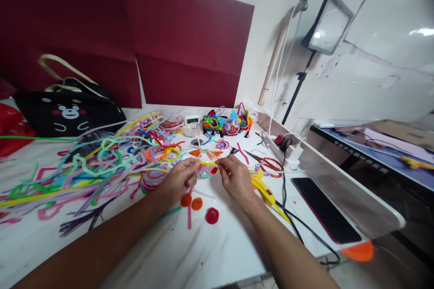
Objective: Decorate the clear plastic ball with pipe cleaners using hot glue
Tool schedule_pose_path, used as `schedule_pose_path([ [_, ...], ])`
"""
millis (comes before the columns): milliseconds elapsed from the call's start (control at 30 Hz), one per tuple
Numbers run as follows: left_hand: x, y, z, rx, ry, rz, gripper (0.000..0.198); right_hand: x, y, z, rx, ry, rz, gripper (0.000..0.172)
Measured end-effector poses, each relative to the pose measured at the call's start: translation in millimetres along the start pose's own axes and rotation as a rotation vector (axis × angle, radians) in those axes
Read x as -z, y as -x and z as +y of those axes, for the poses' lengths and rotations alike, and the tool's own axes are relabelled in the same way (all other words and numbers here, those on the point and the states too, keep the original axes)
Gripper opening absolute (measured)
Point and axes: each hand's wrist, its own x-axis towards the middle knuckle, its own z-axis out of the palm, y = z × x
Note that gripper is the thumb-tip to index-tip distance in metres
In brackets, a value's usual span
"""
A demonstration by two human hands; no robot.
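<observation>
A short yellow pipe cleaner (pixel 207 162) is held level just above the tabletop (pixel 210 253), pinched at either end by the closed grip of the left hand (pixel 179 180) and right hand (pixel 235 178)

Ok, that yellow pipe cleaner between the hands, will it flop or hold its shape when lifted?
Probably holds shape: the yellow pipe cleaner spans straight between left hand and right hand without sagging. Likely bends easily: those in the pile keep kinks and curls. Thin and fuzzy, so likely light.
</observation>
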Motion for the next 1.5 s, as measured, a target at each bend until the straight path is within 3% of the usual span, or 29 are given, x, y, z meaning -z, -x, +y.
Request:
schedule_pose_path([
  [600, -0.1, 0.8, 2.4, 0.001, 0.004, 0.000, 0.028, -0.8, -0.7, 5.3, -0.061, -0.126, 0.044, 0.014],
  [967, -2.2, 1.9, 3.4, 0.028, 0.051, 0.016, 0.027, 0.7, 0.1, 1.3, 0.043, -0.044, 0.069, 0.014],
  [1500, -4.2, 2.2, 6.3, 0.057, 0.153, 0.038, 0.020, 2.1, -0.3, 0.1, 0.056, -0.073, 0.050, 0.018],
])
